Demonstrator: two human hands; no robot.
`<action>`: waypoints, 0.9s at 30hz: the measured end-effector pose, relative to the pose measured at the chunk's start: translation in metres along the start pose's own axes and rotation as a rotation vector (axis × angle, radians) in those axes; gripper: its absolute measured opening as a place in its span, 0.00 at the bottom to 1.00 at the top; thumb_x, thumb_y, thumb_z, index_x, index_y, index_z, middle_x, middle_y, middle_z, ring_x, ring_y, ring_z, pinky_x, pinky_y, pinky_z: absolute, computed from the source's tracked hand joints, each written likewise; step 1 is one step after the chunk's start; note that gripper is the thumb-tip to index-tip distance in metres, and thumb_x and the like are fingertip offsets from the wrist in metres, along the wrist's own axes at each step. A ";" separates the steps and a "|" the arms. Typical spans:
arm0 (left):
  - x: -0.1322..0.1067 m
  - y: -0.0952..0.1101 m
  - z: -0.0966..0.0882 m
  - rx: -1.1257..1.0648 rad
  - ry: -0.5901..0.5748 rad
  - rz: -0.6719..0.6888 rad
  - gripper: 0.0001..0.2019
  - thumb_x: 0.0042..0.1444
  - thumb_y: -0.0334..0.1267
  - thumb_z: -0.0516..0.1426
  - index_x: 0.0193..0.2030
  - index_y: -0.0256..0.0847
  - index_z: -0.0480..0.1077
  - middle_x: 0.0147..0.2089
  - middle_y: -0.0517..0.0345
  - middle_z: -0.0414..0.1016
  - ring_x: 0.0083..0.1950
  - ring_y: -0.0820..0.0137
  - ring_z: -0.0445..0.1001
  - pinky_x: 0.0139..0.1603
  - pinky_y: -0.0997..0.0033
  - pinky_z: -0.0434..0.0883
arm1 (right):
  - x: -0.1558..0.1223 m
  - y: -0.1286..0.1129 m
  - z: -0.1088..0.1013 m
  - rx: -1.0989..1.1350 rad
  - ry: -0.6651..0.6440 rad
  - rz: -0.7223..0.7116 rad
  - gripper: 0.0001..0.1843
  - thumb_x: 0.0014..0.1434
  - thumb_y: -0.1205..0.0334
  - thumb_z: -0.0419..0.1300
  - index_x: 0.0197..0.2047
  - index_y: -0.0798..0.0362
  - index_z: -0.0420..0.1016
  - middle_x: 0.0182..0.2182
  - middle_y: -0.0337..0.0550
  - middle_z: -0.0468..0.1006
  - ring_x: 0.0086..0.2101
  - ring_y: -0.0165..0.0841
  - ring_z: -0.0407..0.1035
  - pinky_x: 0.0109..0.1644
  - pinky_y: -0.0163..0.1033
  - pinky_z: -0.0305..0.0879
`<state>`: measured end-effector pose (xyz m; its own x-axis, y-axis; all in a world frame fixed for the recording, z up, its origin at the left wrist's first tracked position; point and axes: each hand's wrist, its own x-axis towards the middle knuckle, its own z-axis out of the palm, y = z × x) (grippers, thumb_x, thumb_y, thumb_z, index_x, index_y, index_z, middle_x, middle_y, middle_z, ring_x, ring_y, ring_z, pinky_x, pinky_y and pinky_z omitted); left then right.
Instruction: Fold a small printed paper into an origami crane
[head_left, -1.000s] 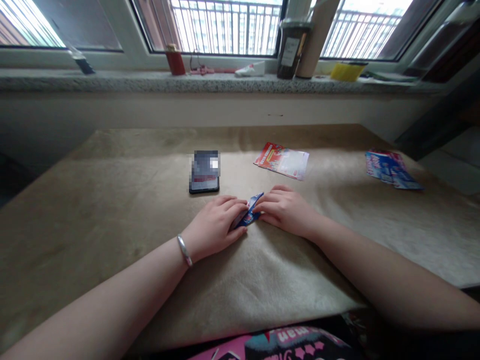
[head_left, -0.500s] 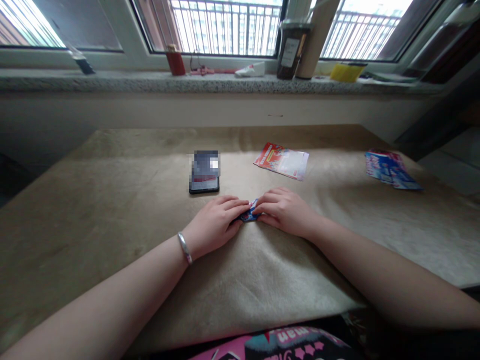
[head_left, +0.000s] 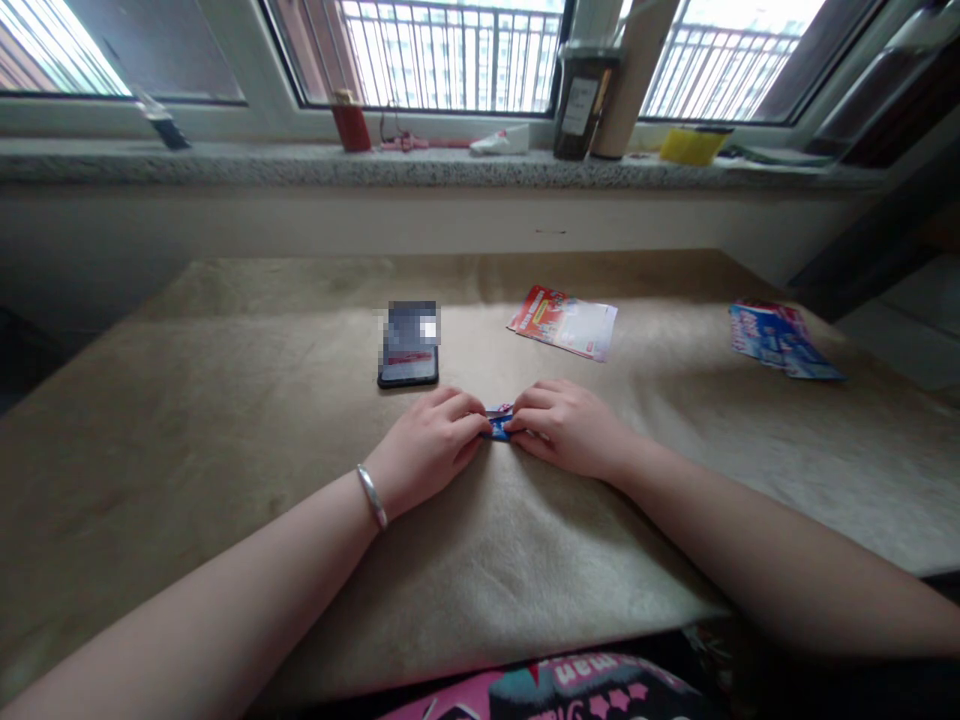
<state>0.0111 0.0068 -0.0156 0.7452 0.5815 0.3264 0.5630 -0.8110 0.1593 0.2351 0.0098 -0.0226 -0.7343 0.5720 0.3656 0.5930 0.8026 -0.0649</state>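
Note:
A small blue piece of printed paper (head_left: 499, 429), apparently folded, lies low on the table between my hands, with a pale edge raised at its far side. My left hand (head_left: 442, 437), a silver bangle on its wrist, pinches the left end. Opposite it, my right hand (head_left: 564, 428) grips the right end with bent fingers. Both hands rest close to the tabletop, fingertips a short gap apart. My fingers cover the ends of the paper, so its full shape is hidden.
Beyond my left hand lies a phone (head_left: 409, 345). A red and white printed sheet (head_left: 564, 322) is farther back, and several blue printed sheets (head_left: 782, 340) overlap at the right. A stone windowsill (head_left: 285, 170) behind the table (head_left: 187, 420) holds jars and small items.
My fingers have shifted on the blue paper, which now lies straighter between them with a pale far edge lifted. My left fingertips have drawn back slightly; the other things have stayed put.

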 end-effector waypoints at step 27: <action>-0.002 0.007 -0.002 0.088 -0.076 0.064 0.11 0.63 0.32 0.50 0.47 0.37 0.72 0.45 0.51 0.74 0.44 0.64 0.70 0.45 0.63 0.74 | 0.005 -0.003 0.005 0.080 0.000 -0.028 0.09 0.59 0.66 0.53 0.35 0.55 0.75 0.31 0.46 0.74 0.33 0.33 0.63 0.38 0.37 0.61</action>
<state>0.0126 0.0003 -0.0128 0.8039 0.5344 0.2610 0.5399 -0.8398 0.0564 0.2278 0.0117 -0.0255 -0.7501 0.5492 0.3685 0.5441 0.8292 -0.1283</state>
